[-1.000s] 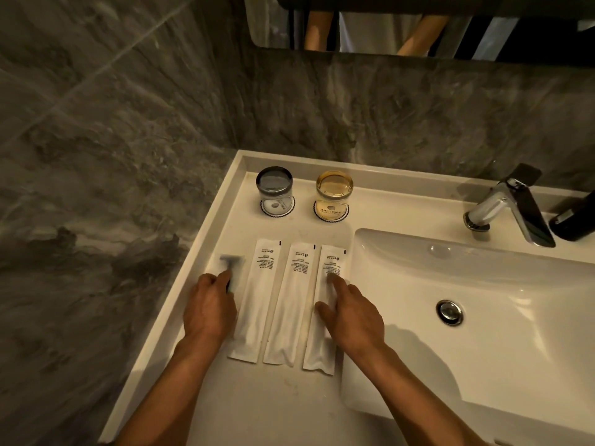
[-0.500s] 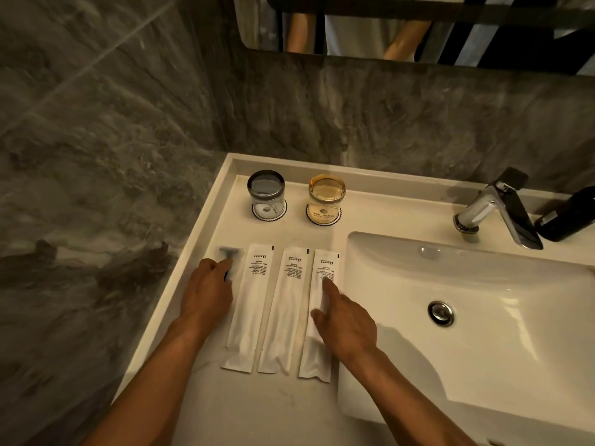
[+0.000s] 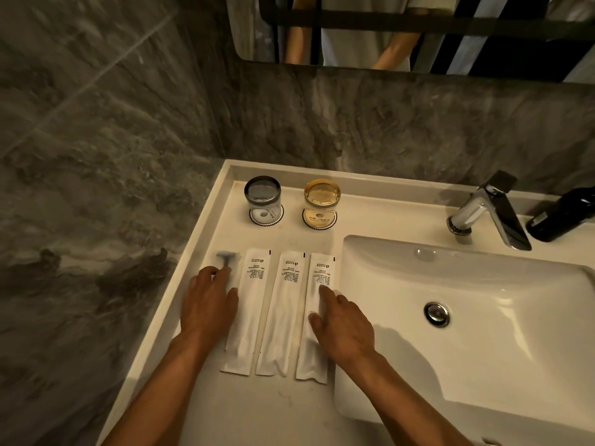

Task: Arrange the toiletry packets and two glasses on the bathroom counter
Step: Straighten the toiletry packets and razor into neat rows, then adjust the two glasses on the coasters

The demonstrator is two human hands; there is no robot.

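Observation:
Three long white toiletry packets lie side by side on the white counter (image 3: 283, 233): the left packet (image 3: 246, 313), the middle packet (image 3: 281, 313) and the right packet (image 3: 317, 355). A clear razor packet (image 3: 227, 257) lies at the far left. My left hand (image 3: 207, 305) rests flat on the razor packet, fingertips on the razor's handle. My right hand (image 3: 343, 326) presses its fingers on the right packet. Behind them a grey glass (image 3: 262, 197) and an amber glass (image 3: 322, 199) stand upside down on round coasters.
The sink basin (image 3: 467, 317) with its drain (image 3: 437, 313) lies directly right of the packets. A chrome tap (image 3: 489, 214) and a dark bottle (image 3: 563, 214) stand at the back right. Grey marble walls close the left and back; a mirror (image 3: 386, 30) hangs above.
Both hands stay on the outer packets, with only slight shifts. The camera view has drifted a little.

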